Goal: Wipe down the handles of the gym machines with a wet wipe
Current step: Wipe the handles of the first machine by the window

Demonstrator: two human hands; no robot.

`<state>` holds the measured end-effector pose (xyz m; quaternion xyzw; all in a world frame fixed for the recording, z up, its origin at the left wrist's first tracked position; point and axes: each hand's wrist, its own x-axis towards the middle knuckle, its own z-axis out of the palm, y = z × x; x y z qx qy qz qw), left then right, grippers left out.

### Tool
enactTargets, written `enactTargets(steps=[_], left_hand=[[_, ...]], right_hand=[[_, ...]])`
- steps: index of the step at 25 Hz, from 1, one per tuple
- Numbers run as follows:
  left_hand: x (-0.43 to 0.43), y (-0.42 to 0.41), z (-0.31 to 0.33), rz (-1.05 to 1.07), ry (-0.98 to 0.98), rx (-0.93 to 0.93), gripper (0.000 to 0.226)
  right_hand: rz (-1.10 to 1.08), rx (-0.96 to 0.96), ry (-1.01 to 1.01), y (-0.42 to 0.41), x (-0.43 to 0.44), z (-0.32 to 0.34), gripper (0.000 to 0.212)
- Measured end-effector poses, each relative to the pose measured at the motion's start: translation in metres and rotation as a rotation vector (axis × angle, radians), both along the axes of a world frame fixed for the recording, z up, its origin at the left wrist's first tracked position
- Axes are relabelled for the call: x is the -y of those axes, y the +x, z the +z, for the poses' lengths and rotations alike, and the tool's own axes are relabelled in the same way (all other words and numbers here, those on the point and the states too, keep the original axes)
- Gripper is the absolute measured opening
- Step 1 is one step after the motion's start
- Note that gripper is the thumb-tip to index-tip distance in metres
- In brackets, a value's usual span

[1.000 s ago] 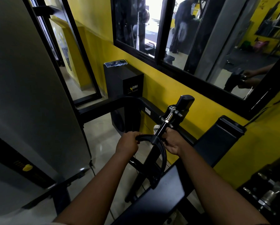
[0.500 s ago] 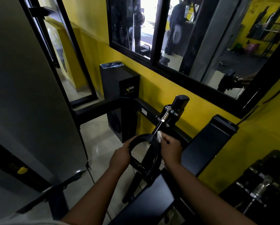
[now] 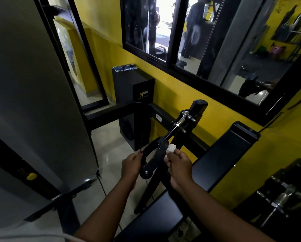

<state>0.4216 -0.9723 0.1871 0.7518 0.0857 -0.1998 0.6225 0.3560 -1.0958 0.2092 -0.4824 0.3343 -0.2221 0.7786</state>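
The wiping looks partly done. The right hand (image 3: 178, 165) pinches a crumpled white wet wipe (image 3: 172, 148) against the top of the curved black metal cable handle (image 3: 154, 151); its lower arc seems still to do. The left hand (image 3: 131, 165) grips the handle's left side. The handle hangs between the hands, slanting from the chrome clip (image 3: 181, 120) down-left.
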Motion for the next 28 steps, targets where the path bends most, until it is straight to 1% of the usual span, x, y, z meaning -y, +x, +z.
enactTargets(steps=[1,2,4,5,6,7,8,9,10,11,12,13,14,16,18,20,23,26,28], left_hand=[[-0.003,0.0,0.007,-0.099,0.049,0.042,0.037],[-0.007,-0.001,0.017,-0.238,0.074,0.081,0.044],[-0.016,-0.003,0.029,-0.512,0.064,0.131,0.044],[-0.02,-0.002,0.029,-0.595,0.127,0.189,0.045],[-0.023,0.002,0.028,-0.619,0.247,0.27,0.044],[-0.026,0.006,0.025,-0.593,0.343,0.339,0.038],[-0.028,0.008,0.023,-0.544,0.367,0.356,0.033],[-0.029,0.011,0.023,-0.486,0.306,0.3,0.033],[-0.03,0.013,0.024,-0.431,0.198,0.194,0.035],[-0.03,0.014,0.026,-0.4,0.079,0.073,0.038],[-0.03,0.012,0.028,-0.392,-0.037,-0.039,0.038],[-0.03,0.01,0.029,-0.391,-0.129,-0.129,0.034],[-0.03,0.007,0.03,-0.397,-0.176,-0.176,0.029],[-0.03,0.005,0.03,-0.382,-0.239,-0.22,0.028],[-0.03,0.004,0.027,-0.351,-0.292,-0.29,0.034],[-0.032,0.004,0.026,-0.349,-0.313,-0.314,0.036],[-0.03,0.005,0.024,-0.374,-0.308,-0.292,0.034],[-0.028,0.004,0.022,-0.345,-0.278,-0.255,0.032],[-0.029,0.004,0.019,-0.31,-0.238,-0.236,0.039]], right_hand=[[-0.006,0.027,0.094,0.003,-0.005,-0.001,0.023],[-0.007,0.052,0.134,0.005,-0.01,-0.001,0.022],[-0.01,0.114,0.159,0.007,-0.017,-0.002,0.02],[-0.002,0.127,0.156,0.007,-0.017,-0.004,0.02],[0.02,0.121,0.134,0.006,-0.014,-0.008,0.02],[0.051,0.069,0.073,0.005,-0.01,-0.013,0.021],[0.081,-0.033,-0.01,0.004,-0.005,-0.02,0.022],[0.089,-0.167,-0.093,0.003,-0.002,-0.028,0.022],[0.072,-0.297,-0.161,0.001,-0.001,-0.035,0.023],[0.035,-0.387,-0.22,-0.002,-0.004,-0.039,0.023],[-0.007,-0.438,-0.302,-0.005,-0.009,-0.041,0.024],[-0.034,-0.468,-0.424,-0.007,-0.015,-0.042,0.024],[-0.035,-0.486,-0.561,-0.01,-0.021,-0.043,0.025],[0.021,-0.479,-0.752,-0.012,-0.033,-0.047,0.024],[0.079,-0.437,-0.812,-0.015,-0.045,-0.05,0.026],[0.124,-0.345,-0.879,-0.013,-0.053,-0.044,0.03],[0.269,-0.154,-1.002,0.002,-0.058,-0.027,0.028],[0.299,-0.094,-1.051,-0.001,-0.059,-0.027,0.026],[0.261,-0.141,-1.051,-0.015,-0.053,-0.041,0.026]])
